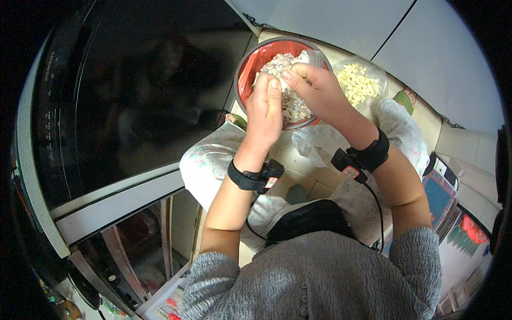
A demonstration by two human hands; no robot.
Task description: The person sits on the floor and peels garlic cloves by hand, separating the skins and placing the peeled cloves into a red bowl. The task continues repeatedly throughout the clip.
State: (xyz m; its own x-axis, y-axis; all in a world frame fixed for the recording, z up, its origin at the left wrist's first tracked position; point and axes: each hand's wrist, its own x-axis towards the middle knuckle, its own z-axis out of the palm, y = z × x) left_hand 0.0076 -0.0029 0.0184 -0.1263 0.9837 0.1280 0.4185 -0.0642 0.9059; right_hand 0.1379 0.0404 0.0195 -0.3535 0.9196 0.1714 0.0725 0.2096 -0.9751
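Observation:
My left hand (265, 108) and my right hand (314, 86) meet over a round bin (241, 76) lined with a red plastic bag (256, 60). Thumbs and forefingers of both hands pinch something small and whitish, mostly hidden by the fingers. Inside the bin lies a heap of pale and brownish peelings or shells (294, 106), with a clear plastic piece at its upper right. Right of the bin, a clear plastic bag (381, 76) holds many small pale-yellow pieces (358, 84), perhaps peeled cloves or kernels. Both wrists wear black straps with small boxes.
A glossy black panel (152, 92) stands at the left, above a white-framed rack (120, 208). White cabinet doors (340, 20) run along the top. Another thin plastic bag (318, 144) lies below the bin, between my knees. Printed boxes (438, 192) are at the right. My feet flank the bin.

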